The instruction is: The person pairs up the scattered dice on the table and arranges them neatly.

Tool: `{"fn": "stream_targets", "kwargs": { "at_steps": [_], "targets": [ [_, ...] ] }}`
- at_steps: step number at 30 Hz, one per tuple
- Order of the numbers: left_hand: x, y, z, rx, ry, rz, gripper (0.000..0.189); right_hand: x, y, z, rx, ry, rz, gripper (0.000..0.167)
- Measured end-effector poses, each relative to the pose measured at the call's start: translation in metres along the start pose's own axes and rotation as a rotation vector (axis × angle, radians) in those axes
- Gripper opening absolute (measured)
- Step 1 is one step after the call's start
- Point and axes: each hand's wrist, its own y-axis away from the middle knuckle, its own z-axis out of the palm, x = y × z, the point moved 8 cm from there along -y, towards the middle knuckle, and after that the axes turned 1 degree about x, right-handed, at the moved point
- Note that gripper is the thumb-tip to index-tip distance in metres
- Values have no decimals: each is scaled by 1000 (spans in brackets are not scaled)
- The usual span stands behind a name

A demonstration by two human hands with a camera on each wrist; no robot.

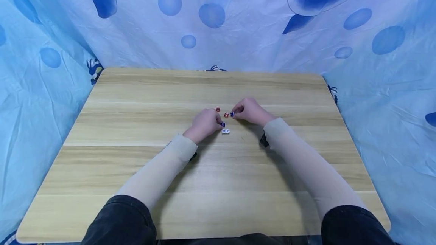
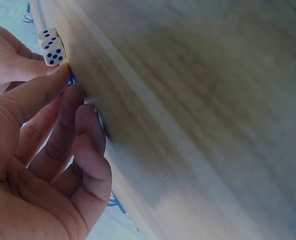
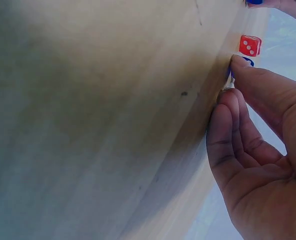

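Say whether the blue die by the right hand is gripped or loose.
Gripped: the right hand pinches the blue die between thumb and fingers. Lifted off the table: cannot tell.

Left fingers (image 1: 218, 118) to right fingers (image 1: 237, 110): tight gap, 1 red die (image 1: 226, 115).

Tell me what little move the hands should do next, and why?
Maybe the right hand should slide its blue die toward the other blue die, in the left hand: two white dice sit side by side, but the blue ones are apart.
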Motion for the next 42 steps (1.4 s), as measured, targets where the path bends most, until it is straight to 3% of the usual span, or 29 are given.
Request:
{"fn": "stream_targets", "kwargs": {
  "at_steps": [7,16,26,35,42],
  "targets": [
    [0,4,5,-2,3,-17,9,0,8,6,-8,-55,2,21],
    [0,3,6,-7,5,-22,8,1,12,9,-9,-24,6,16],
    [0,3,6,-6,-6,-11,8,-10,20,19,-20,35,-45,13],
    [0,1,5,11,4,-9,8,-19,28,26,-43,-4,-29,15],
    [0,-2,3,12,-5,-3,8,-28,29,30,-38,-4,-81,13]
  ]
}}
